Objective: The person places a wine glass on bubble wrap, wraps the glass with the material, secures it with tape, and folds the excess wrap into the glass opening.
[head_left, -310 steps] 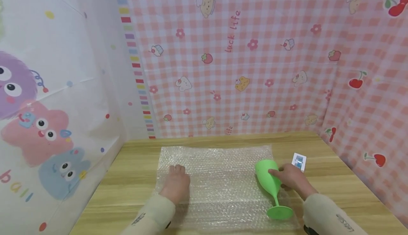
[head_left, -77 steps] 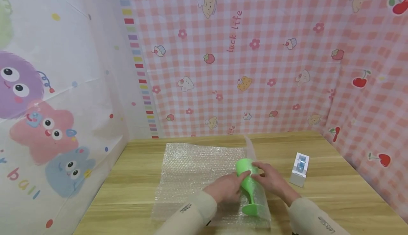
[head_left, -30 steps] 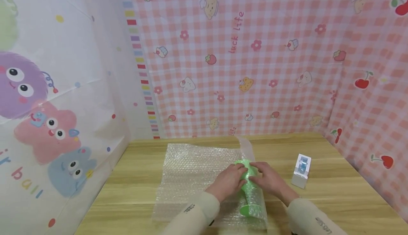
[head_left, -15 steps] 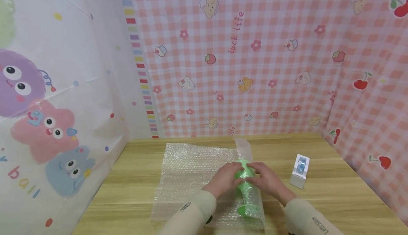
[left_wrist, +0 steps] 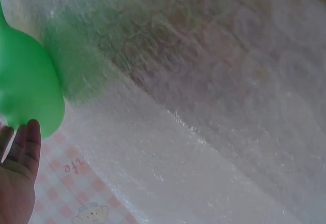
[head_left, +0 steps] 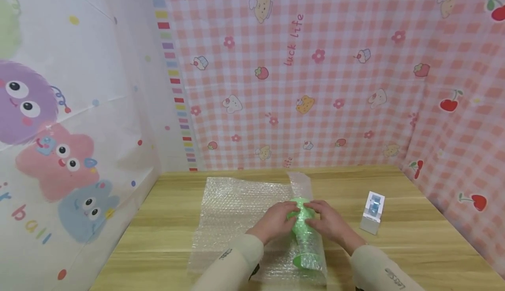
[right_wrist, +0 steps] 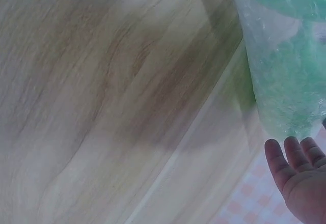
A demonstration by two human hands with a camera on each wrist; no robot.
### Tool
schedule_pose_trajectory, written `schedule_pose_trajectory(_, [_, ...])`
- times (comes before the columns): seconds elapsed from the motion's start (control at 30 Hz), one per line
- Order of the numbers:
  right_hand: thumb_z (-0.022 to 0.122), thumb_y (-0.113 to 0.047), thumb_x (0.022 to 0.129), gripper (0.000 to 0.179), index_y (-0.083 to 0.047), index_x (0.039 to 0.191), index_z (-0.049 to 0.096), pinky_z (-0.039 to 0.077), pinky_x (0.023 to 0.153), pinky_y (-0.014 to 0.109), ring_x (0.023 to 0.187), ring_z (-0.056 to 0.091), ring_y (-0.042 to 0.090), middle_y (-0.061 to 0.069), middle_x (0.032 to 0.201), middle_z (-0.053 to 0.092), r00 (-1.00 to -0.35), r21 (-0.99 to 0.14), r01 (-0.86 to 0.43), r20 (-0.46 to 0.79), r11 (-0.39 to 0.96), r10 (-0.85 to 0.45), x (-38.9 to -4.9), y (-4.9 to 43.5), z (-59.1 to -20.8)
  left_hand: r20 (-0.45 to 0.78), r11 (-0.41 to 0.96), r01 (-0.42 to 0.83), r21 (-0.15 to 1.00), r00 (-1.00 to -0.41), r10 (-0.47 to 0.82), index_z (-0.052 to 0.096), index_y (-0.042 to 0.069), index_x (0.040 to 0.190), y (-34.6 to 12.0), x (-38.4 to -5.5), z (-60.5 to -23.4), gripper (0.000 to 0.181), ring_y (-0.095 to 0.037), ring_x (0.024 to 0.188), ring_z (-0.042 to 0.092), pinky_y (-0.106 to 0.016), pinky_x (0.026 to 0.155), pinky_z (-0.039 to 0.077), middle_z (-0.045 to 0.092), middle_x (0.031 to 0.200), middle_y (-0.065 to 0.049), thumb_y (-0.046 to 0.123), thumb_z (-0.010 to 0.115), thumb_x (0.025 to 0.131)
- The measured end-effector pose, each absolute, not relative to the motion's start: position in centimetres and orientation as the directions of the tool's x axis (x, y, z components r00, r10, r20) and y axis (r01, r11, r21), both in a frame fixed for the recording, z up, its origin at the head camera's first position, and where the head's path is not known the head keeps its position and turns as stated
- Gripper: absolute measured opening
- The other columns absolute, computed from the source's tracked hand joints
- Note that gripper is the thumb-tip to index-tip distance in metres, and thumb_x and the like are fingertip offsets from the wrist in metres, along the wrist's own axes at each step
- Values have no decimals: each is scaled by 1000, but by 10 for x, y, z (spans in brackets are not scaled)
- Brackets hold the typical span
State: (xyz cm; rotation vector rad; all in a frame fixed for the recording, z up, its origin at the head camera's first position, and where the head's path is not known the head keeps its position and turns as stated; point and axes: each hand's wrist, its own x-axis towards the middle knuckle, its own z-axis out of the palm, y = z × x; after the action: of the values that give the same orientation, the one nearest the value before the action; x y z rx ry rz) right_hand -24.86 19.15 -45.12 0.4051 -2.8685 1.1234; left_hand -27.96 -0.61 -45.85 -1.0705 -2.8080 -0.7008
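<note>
A green plastic goblet (left_wrist: 30, 76) lies on its side near the right edge of a sheet of bubble wrap (head_left: 232, 214), its foot towards the person. One flap of the wrap is folded over the bowl and stem, so the green shows through it. From the left side my left hand (head_left: 276, 221) holds the bowl, fingertips on the bare green in the left wrist view. Opposite it, my right hand (head_left: 333, 225) holds the wrapped side, thumb and fingers over the plastic layer. In the right wrist view its fingertips touch the wrapped bowl's rim end.
To the right on the wooden table (head_left: 410, 238) stands a small white holder (head_left: 372, 212) with a light-blue piece on top, perhaps tape. Printed cloths hang behind and on both sides. A loose strip of the wrap (head_left: 300, 185) stands up beyond the goblet.
Since the earliest frame, the goblet has moved left and the wrap's right edge has been folded over it. My left hand has joined it; over the last second the roll shifted slightly left.
</note>
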Motion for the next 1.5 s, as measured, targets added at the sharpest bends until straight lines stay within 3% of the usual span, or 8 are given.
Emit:
schedule_pose_trajectory(0.13, [69, -15, 91, 45, -1, 133, 59, 40, 101, 65, 124, 48, 50, 28, 139, 48, -961, -650, -271, 140, 710, -238, -250, 189, -451, 222, 662, 639, 393, -764, 606, 65, 10, 123, -5, -282, -460, 31, -22, 128, 52, -35, 110, 39, 59, 136, -7, 24, 67, 96])
schedule_pose_trajectory(0.37, [71, -14, 90, 45, 0, 131, 60, 39, 101, 64, 123, 49, 49, 27, 136, 50, -957, -641, -285, 155, 713, -244, -252, 186, -454, 247, 637, 636, 435, -765, 595, 67, 11, 117, -8, -284, -463, 29, -19, 121, 57, -32, 106, 43, 62, 129, -5, 23, 71, 92])
schedule_pose_trajectory(0.87, [72, -16, 89, 41, 0, 126, 64, 45, 96, 62, 116, 55, 47, 27, 133, 53, -935, -611, -355, 227, 708, -273, -252, 187, -453, 254, 624, 607, 492, -786, 564, 65, 8, 120, -17, -282, -469, 28, -23, 124, 55, -34, 107, 43, 59, 134, -8, 23, 66, 96])
schedule_pose_trajectory(1.17, [72, -17, 90, 40, -3, 127, 64, 45, 97, 61, 118, 54, 45, 24, 133, 53, -945, -602, -327, 210, 728, -250, -255, 180, -459, 336, 725, 628, 283, -773, 538, 68, 8, 109, -12, -282, -467, 32, -19, 112, 51, -28, 97, 46, 54, 118, -4, 30, 77, 87])
schedule_pose_trajectory(1.5, [73, -16, 89, 42, 0, 127, 63, 48, 93, 60, 115, 55, 45, 24, 131, 53, -937, -617, -348, 199, 706, -287, -256, 183, -453, 250, 699, 635, 327, -772, 584, 65, 5, 123, -8, -280, -461, 36, -13, 105, 58, -21, 93, 48, 59, 115, -3, 21, 72, 92])
